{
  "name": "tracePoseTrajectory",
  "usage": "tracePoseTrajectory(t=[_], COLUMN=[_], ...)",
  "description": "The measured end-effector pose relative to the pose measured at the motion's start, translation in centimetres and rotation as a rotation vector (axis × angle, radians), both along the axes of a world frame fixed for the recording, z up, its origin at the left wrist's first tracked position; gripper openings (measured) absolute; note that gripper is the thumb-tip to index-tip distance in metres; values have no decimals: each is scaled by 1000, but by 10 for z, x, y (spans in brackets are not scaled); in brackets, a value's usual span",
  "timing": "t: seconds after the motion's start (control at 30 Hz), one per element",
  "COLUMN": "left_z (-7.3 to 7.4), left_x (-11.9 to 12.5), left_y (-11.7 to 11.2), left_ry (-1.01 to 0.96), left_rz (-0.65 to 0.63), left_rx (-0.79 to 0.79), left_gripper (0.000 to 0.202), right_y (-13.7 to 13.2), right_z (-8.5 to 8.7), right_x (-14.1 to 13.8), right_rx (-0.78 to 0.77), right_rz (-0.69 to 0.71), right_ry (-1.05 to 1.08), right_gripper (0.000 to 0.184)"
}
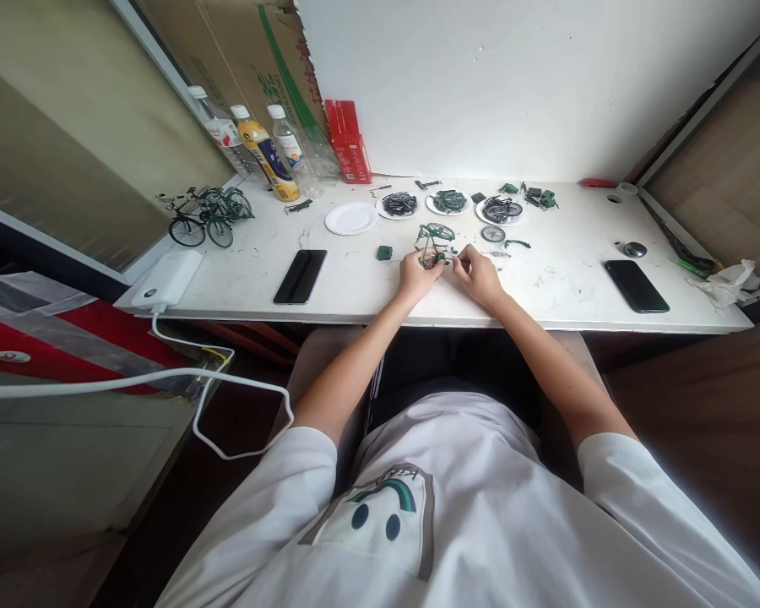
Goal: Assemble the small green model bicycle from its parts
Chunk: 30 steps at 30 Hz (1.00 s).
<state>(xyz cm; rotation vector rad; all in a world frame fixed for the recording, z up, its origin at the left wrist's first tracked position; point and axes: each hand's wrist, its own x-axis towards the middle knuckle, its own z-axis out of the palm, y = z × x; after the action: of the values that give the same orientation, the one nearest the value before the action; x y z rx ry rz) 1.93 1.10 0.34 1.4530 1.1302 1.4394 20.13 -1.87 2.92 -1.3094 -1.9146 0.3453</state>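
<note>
My left hand (419, 274) is closed around a small, partly built green model bicycle (433, 242) on the white table (545, 287). My right hand (478, 272) sits just to its right, fingers pinched together close to the model; what it pinches is too small to make out. A loose wheel (492, 234) and a curved green part (518, 244) lie just beyond my right hand. A small green block (384, 252) rests left of my left hand.
Paper plates (350, 219) with bicycle parts line the back of the table. Two finished model bicycles (203, 218) stand at far left by bottles (263, 152) and a red box (348, 142). Phones lie at left (300, 276) and right (636, 285); a power bank (166, 279) with cable sits at the left edge.
</note>
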Motion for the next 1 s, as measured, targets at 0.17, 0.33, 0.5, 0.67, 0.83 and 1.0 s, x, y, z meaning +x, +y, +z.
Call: tracePoseTrajectory(t=[0.17, 0.33, 0.5, 0.67, 0.83, 1.0], left_z=[-3, 0, 6, 9, 9, 7], left_x=[-1, 0, 2, 1, 1, 0], left_y=[1, -1, -6, -8, -8, -7], left_ry=[4, -18, -11, 10, 12, 9], left_rz=[-3, 3, -6, 7, 24, 13], left_rx=[1, -11, -22, -27, -27, -21], left_gripper=[28, 27, 29, 28, 25, 25], right_y=[3, 1, -3, 0, 1, 2], right_z=[-2, 0, 1, -4, -6, -7], right_x=[1, -1, -1, 1, 1, 2], right_rx=[25, 14, -50, -53, -30, -42], right_rz=[3, -12, -72, -37, -11, -8], right_ry=[-36, -91, -21, -7, -20, -32], right_gripper=[38, 40, 31, 33, 33, 32])
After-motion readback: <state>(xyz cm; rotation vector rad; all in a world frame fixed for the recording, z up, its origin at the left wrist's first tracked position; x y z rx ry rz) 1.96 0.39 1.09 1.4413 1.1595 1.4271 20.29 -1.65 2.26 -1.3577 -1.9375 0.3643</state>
